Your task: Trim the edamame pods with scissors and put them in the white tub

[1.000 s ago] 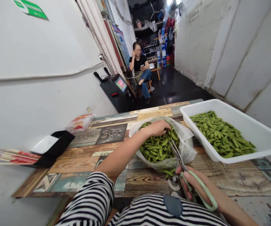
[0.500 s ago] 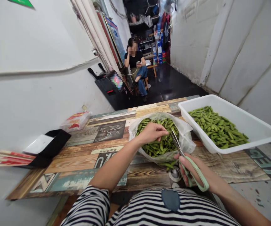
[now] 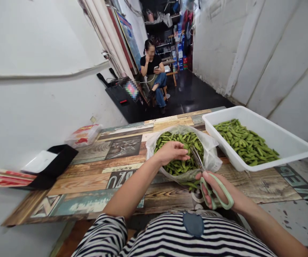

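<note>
Green bean pods fill a translucent plastic bag [image 3: 211, 151] on the wood-patterned table [image 3: 90, 178]. Over the pods, my left hand [image 3: 173, 152] has its thumb and fingers around a green pod [image 3: 186, 146]. My right hand [image 3: 213, 185] grips the pale green handles of a pair of scissors [image 3: 218, 201], whose blades are parted a little and point at the pod beside my left fingertips. A white plastic tray [image 3: 293, 142] at the right holds a heap of pods [image 3: 245, 142]. A few pods [image 3: 190, 185] lie at the bag's near edge.
A black holder [image 3: 60, 166] with red-wrapped chopsticks [image 3: 8, 178] stands at the left. Behind it lies a red and clear plastic package [image 3: 83, 135]. Beyond the table, a person [image 3: 154, 67] sits holding a phone. Walls run along both sides.
The scissors' blades have opened slightly and their handles have spread. The fingers of my left hand have shifted at the pod. The whole view has moved slightly.
</note>
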Motion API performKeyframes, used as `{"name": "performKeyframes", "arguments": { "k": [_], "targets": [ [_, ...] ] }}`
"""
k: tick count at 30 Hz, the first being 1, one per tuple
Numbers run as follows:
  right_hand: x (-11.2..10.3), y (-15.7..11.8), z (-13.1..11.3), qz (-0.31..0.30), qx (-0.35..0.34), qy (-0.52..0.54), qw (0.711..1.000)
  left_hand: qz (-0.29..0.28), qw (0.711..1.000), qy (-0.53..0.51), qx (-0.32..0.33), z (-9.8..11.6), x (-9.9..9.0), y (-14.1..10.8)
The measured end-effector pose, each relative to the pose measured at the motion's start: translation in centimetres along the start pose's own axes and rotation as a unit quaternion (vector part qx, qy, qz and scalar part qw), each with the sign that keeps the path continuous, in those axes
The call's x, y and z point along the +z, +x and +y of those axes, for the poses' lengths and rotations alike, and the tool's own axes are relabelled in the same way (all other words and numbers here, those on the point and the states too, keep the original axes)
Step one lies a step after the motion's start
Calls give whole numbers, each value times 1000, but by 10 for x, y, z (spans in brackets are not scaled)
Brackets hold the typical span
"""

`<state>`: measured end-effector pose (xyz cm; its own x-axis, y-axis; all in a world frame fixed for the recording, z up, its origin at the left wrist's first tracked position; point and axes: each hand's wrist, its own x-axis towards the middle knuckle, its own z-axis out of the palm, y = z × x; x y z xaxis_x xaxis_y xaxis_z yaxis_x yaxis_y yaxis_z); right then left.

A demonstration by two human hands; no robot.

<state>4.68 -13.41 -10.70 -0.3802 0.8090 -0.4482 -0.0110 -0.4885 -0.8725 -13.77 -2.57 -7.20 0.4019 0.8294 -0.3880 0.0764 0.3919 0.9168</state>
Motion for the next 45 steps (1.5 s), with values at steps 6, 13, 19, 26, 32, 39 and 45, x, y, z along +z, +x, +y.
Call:
{"name": "performKeyframes", "arguments": {
  "k": [6,13,19,26,32,39,45],
  "targets": [
    [-1,1,3,-19,-22,12,1000,68,982,-162,70,-13,9,-1],
    [6,6,0,-11,-32,-10,999,84,983,-143,81,-25,27,-7],
    [21,2,-9,22,3,51,998,118,982,-131,73,-30,36,-12],
    [17,-1,-8,22,24,57,998,222,967,28,122,-4,1,9],
    [10,-4,1,-2,-5,99,995,249,851,447,121,16,-32,52],
    [5,-1,8,-5,-11,82,997,143,847,490,145,16,-21,72],
    [7,-1,5,-2,-10,61,998,166,813,546,116,22,-6,76]
  ]
}}
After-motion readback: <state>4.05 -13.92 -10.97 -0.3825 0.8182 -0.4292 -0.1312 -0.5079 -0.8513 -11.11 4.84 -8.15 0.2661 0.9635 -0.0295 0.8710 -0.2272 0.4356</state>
